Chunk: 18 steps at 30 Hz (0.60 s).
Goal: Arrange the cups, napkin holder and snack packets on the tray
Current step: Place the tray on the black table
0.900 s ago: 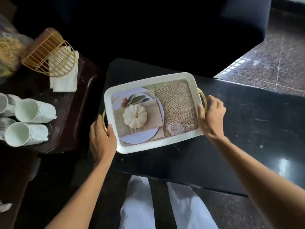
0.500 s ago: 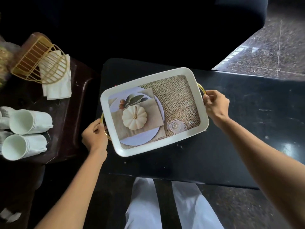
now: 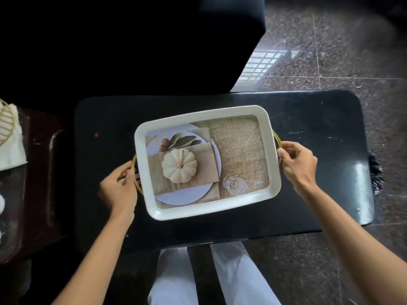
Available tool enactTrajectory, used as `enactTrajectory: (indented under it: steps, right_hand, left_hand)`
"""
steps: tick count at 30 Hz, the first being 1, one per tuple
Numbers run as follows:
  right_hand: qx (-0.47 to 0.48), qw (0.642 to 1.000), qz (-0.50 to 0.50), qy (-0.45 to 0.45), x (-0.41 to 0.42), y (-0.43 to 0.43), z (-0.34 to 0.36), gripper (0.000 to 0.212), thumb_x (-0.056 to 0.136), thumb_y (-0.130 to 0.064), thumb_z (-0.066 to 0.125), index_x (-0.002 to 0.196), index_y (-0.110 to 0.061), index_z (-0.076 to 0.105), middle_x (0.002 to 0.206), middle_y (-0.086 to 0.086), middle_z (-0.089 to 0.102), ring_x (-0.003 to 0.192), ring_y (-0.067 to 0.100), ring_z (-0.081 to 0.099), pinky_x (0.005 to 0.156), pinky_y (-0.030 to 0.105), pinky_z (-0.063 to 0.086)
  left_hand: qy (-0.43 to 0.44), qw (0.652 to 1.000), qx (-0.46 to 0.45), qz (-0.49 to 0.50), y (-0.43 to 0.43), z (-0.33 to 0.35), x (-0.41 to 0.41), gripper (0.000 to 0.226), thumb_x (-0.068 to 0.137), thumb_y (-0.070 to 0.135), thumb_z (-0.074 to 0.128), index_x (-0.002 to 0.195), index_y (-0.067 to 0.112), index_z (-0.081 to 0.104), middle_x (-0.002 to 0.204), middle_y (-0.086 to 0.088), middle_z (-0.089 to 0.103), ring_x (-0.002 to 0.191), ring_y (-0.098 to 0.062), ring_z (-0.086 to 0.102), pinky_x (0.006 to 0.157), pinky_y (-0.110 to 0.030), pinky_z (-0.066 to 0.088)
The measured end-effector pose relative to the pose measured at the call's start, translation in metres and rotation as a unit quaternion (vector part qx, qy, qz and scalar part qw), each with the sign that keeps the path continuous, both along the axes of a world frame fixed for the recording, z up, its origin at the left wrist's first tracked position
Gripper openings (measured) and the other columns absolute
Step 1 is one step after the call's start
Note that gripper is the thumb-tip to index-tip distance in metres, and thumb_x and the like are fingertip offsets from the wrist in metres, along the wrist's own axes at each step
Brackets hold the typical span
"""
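A white rectangular tray (image 3: 207,114) with gold ring handles and a printed pumpkin picture lies near the middle of a black table (image 3: 308,119). Nothing stands on the tray. My left hand (image 3: 119,188) grips the left gold handle and my right hand (image 3: 296,162) grips the right one. At the far left edge, part of the gold wire napkin holder (image 3: 5,126) with white napkins (image 3: 11,150) shows on a dark brown side table. The cups and snack packets are out of the frame.
A dark brown side table (image 3: 39,183) adjoins the black table on the left. A dark sofa fills the top left. Speckled stone floor (image 3: 330,51) lies to the right and behind. My white trousers (image 3: 231,278) are below the table's near edge.
The tray has shifted right toward the table's middle, both hands holding its handles. The view has turned right, so the cups have left the frame and only the napkin holder's edge remains.
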State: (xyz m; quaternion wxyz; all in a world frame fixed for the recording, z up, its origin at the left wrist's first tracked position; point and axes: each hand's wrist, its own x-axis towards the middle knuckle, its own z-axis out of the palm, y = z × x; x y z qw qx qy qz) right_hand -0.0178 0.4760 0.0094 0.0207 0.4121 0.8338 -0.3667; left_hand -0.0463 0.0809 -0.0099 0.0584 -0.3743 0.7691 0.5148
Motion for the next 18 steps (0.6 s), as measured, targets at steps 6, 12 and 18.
enactTrajectory:
  steps: [6, 12, 18]
  right_hand:
    - [0.003, 1.000, -0.023, -0.021, 0.023, 0.035, -0.006, 0.020, 0.094, -0.019, 0.068, 0.114, -0.015, 0.074, 0.087, -0.005, 0.071, 0.073, -0.008, 0.061, 0.070, 0.012, 0.045]
    - [-0.005, 0.999, -0.024, -0.034, 0.030, 0.050, -0.017, 0.023, 0.095, -0.018, 0.067, 0.118, -0.014, 0.072, 0.093, 0.003, 0.074, 0.069, -0.004, 0.062, 0.070, 0.011, 0.043]
    - [0.004, 0.999, -0.013, -0.045, 0.029, 0.060, -0.017, 0.027, 0.096, -0.017, 0.066, 0.122, -0.014, 0.070, 0.092, 0.002, 0.071, 0.069, -0.003, 0.059, 0.080, 0.020, 0.046]
  left_hand:
    - [-0.010, 1.000, 0.005, -0.025, 0.043, -0.008, -0.002, 0.025, 0.098, 0.006, 0.063, 0.120, 0.013, 0.073, 0.086, 0.017, 0.072, 0.071, 0.013, 0.071, 0.055, -0.003, 0.051]
    - [-0.036, 0.999, -0.003, -0.032, 0.064, -0.014, -0.007, 0.026, 0.098, 0.005, 0.063, 0.120, 0.016, 0.073, 0.091, 0.015, 0.072, 0.081, -0.004, 0.075, 0.068, -0.019, 0.060]
    - [-0.053, 0.998, -0.007, -0.033, 0.075, -0.016, -0.011, 0.030, 0.098, 0.004, 0.062, 0.119, 0.022, 0.074, 0.098, 0.013, 0.074, 0.086, -0.003, 0.074, 0.070, -0.019, 0.059]
